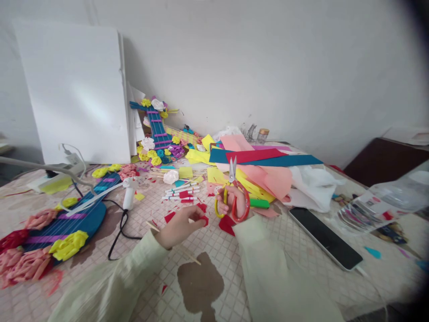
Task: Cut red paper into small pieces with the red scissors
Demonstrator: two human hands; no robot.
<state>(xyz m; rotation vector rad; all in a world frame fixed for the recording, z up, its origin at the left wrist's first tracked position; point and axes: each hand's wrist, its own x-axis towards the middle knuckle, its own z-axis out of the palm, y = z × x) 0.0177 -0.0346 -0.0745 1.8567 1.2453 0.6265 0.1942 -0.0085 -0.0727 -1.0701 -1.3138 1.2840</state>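
My right hand (231, 201) is closed through the yellow and red handles of a pair of scissors (232, 193), blades pointing up and away from me. My left hand (179, 228) sits just left of it, fingers pinched on a small red paper piece (203, 219). A thin wooden stick (191, 258) lies under my left wrist on the table. Red paper scraps (226, 225) lie on the patterned tablecloth (217, 250) around both hands. Pale sleeves cover both forearms.
A stack of coloured paper sheets (258, 172) lies behind the scissors, beside white tissue (311, 185) and a green marker (259, 203). A black tablet (325, 237) lies at right. Markers (182, 190), a glue gun (129, 194) with cable, and flower-trimmed blue guitar crafts (67, 223) fill the left.
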